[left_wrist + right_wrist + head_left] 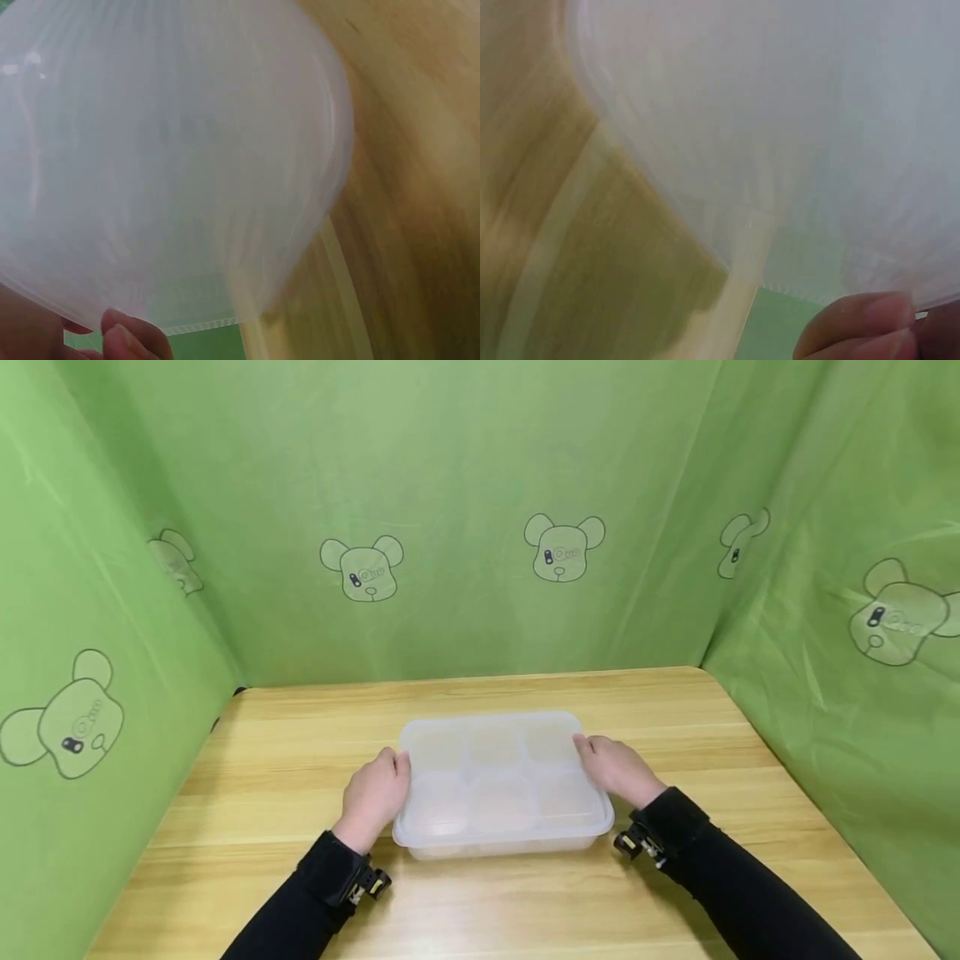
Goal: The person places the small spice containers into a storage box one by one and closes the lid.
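A translucent white plastic food container (504,785) with a frosted lid is in the middle of the head view, with several compartments showing faintly through the top. My left hand (377,793) grips its left side at the rim, and my right hand (617,768) grips the right side. Close up in the left wrist view, the container's pale wall (180,150) fills most of the picture, with fingertips (135,337) at its lower edge. The right wrist view likewise has fingers (862,326) at the edge of the plastic. Whether the base touches the table is unclear.
A light wood-grain table (300,735) lies under the container and both forearms. Green cloth (465,610) printed with bear heads hangs behind the table and along its left and right sides. Each wrist carries a small black camera, such as the left one (367,885).
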The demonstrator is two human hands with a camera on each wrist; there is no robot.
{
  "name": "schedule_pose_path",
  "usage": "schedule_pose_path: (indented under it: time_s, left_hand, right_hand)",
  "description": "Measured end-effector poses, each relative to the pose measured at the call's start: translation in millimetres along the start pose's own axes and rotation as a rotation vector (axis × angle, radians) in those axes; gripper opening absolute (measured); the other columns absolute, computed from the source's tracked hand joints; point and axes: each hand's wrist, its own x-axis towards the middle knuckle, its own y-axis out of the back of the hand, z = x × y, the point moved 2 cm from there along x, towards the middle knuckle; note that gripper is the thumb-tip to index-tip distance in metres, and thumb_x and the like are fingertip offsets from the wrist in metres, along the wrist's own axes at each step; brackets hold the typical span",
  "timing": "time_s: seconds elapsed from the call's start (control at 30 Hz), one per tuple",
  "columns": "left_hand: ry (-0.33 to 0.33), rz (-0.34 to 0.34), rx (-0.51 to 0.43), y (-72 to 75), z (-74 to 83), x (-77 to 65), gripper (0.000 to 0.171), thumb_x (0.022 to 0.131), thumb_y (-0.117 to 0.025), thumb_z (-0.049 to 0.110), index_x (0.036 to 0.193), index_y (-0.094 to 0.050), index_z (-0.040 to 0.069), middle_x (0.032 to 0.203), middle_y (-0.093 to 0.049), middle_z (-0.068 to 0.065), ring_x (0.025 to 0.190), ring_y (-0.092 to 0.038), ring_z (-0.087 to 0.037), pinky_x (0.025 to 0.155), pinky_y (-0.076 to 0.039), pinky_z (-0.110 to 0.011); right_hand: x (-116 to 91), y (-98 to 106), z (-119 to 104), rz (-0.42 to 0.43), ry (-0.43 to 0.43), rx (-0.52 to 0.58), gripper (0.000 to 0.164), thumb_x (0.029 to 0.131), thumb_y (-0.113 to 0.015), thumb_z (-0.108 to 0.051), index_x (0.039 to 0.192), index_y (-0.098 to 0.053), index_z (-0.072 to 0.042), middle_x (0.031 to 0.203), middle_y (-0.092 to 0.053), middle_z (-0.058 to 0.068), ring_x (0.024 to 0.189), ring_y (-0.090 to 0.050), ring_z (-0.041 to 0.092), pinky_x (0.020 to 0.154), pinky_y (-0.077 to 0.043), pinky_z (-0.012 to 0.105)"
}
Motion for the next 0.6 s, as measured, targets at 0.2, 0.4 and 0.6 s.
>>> schedule_pose_path:
  time_s: [0.2,0.4,0.6]
  left_hand:
    - [-0.03,0.033,0.025,2.4,2.3,-9.6,0.034,0.105,-0.04,0.034,0.084,-0.052,0.01,0.063,-0.048,-0.006,0.054,-0.048,-0.023,0.047,-0.037,-0.035]
    - [-0.057,0.044,0.063,3.2,4.5,-22.8,0.031,0.104,-0.043,0.033,0.091,-0.057,0.009,0.065,-0.053,-0.006,0.054,-0.051,-0.022,0.045,-0.038,-0.035]
    - [-0.081,0.065,0.105,6.7,7.9,-40.7,0.039,0.102,-0.049,0.033,0.116,-0.063,0.0,0.08,-0.067,-0.013,0.061,-0.061,-0.027,0.047,-0.045,-0.038]
  right_hand:
    - [1.1,8.3,-2.0,0.021,0.029,-0.072,0.065,0.109,-0.023,-0.042,0.133,-0.053,0.011,0.12,-0.062,0.028,0.107,-0.062,0.042,0.095,-0.047,0.057]
    - [3.8,17.8,-1.4,0.023,0.054,-0.132,0.055,0.108,-0.032,-0.042,0.113,-0.061,0.005,0.084,-0.061,0.013,0.073,-0.057,0.025,0.07,-0.048,0.042]
    - [9.0,28.1,-2.9,0.036,0.096,-0.136,0.042,0.107,-0.041,-0.04,0.096,-0.057,-0.003,0.074,-0.054,0.006,0.064,-0.051,0.021,0.059,-0.041,0.033]
